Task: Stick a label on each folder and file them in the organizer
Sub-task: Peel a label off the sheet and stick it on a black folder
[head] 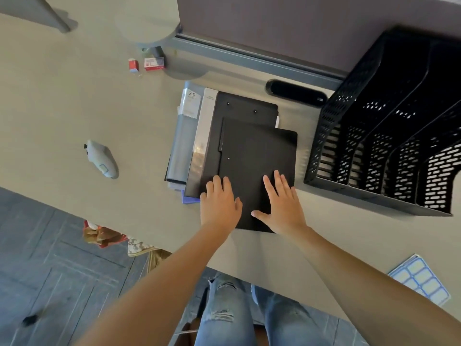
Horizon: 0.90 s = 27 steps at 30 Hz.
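Your left hand [219, 203] and right hand [282, 206] flat, fingers spread, holding nothing (only pressing) on the top black folder [257, 151], organizer [389, 136] just beside, label sheet [421, 279] near the desk [74, 108] edge

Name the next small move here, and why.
Probably slide the top black folder off the stack toward the desk's near edge. Both the left hand and the right hand lie flat on it, it bears no label, the label sheet lies untouched, and the organizer looks empty.
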Available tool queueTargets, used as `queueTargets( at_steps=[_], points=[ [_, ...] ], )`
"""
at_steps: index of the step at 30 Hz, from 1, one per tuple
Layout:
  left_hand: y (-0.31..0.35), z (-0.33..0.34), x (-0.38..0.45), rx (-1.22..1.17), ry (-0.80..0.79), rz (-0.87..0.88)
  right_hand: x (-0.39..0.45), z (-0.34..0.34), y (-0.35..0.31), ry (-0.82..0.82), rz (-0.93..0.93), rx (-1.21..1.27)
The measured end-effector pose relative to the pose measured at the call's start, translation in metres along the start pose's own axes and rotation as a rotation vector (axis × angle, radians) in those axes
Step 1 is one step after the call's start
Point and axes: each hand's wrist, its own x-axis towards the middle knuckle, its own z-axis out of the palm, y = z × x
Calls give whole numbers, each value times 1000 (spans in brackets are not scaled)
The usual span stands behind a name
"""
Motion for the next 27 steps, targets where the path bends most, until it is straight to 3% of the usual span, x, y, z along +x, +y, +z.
queueTargets(
  at_steps=[13, 20, 27],
  points=[
    [30, 69, -86, -154, -27, -91, -71, 52, 40, 37, -53, -49],
    [35, 117, -128, -211, 105, -68, -108, 77, 56, 47, -110, -68],
    [37, 143, -129, -294, 221, -62, -118, 102, 73, 260, -135, 52]
  ],
)
